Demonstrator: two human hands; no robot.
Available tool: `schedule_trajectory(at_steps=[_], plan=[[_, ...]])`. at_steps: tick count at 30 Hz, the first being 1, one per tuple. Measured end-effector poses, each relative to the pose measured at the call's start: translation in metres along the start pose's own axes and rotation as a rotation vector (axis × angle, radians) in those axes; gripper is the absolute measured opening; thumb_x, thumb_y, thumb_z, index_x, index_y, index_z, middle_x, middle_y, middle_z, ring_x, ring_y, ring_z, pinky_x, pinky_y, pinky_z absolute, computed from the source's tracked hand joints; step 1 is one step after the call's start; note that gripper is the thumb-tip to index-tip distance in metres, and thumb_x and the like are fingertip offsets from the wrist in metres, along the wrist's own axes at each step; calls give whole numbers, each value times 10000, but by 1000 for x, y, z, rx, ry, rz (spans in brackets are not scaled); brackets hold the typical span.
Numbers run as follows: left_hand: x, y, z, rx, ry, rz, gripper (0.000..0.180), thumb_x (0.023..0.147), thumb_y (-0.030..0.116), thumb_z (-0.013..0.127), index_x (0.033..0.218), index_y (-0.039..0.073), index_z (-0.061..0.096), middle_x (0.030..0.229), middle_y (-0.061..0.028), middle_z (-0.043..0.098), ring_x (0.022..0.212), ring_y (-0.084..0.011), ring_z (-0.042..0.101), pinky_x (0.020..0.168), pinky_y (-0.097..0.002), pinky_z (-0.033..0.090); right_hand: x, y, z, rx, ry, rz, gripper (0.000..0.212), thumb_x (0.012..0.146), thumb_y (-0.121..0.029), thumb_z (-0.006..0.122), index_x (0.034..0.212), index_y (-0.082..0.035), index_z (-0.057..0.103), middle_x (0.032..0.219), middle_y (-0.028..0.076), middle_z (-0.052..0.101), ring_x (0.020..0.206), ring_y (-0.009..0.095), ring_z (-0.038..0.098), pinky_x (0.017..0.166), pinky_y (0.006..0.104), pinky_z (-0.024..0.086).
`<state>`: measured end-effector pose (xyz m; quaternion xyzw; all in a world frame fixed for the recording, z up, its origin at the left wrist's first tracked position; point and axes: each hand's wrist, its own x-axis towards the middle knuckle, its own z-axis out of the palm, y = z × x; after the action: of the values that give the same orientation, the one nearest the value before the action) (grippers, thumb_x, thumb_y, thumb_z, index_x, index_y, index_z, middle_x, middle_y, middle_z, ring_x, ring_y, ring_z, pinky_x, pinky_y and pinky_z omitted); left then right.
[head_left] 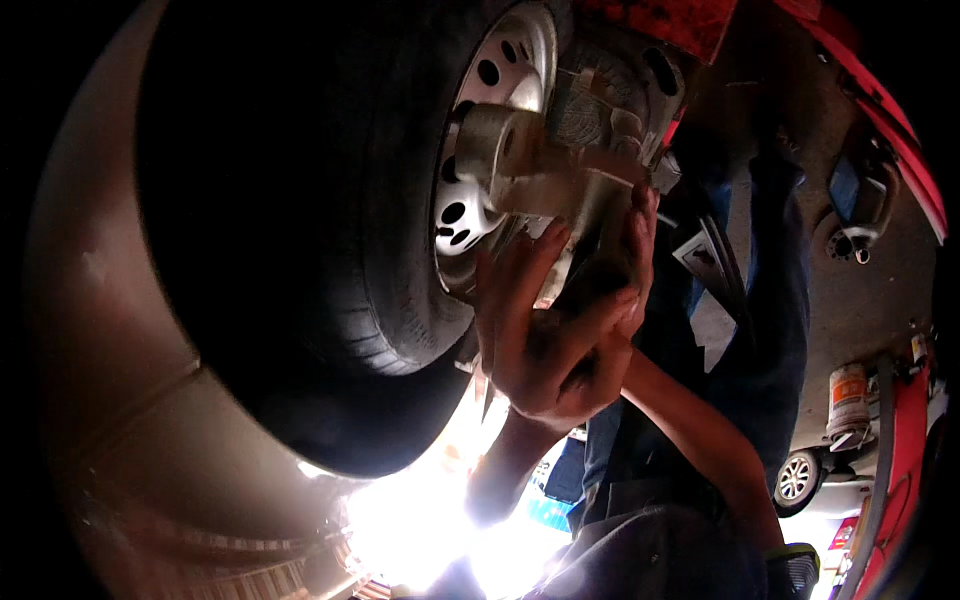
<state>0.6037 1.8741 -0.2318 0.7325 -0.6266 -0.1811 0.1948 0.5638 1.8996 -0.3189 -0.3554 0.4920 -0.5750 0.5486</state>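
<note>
A car wheel with a black tyre [415,310] and a silver rim [480,180] fills the upper middle. Beside the rim's inner side is a bulky grey metal suspension part [500,155], partly blurred. Below it my left hand [545,350] reaches up with its fingers spread, near the metal. Close against it, my right hand [638,255] has its fingers stretched upward along the part's right side. The two hands overlap at the palms. Deep shadow between them hides any small piece there, and I cannot make out exactly where the fingers touch metal.
Pale bodywork [150,420] curves down the left. A bright light [420,530] glares beneath the wheel. To the right lie a grey floor [855,290], a bucket-like container [848,400], red metal framing [905,450] and another car's wheel [797,478]. Dark blue trouser legs [765,300] show behind my forearm.
</note>
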Motion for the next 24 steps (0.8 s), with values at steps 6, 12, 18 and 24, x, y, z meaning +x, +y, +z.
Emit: schedule_trajectory(at_steps=[6,12,18,24], plan=[[-1,3,7,13,49,-56,309,755,112,557,1032,-23,564,1115,-174,533,1041,-302,513,881,-391,426,1,12,-15,51,-57,20,614,868,-466,337,1300,-30,356,1380,183,286,1307,331,211,1072,462,131],[-1,10,6,41,54,-72,293,767,67,548,1042,-33,554,1094,-166,534,999,-283,536,858,-373,439,9,6,-22,22,-153,-13,571,887,-424,313,1272,-8,380,1338,197,341,1280,330,270,1065,463,165],[-10,14,14,24,226,-189,347,701,96,630,1027,-4,563,1047,-153,555,989,-306,531,829,-389,423,30,6,-33,-6,-267,-105,534,906,-383,288,1244,14,405,1297,211,396,1253,329,329,1058,464,199],[-11,34,28,114,365,-439,368,712,128,648,1049,29,538,1046,-127,536,935,-282,528,824,-388,390,42,-7,-39,-19,-393,-13,510,914,-393,336,1229,-1,422,1313,178,391,1267,292,315,1055,413,228]])
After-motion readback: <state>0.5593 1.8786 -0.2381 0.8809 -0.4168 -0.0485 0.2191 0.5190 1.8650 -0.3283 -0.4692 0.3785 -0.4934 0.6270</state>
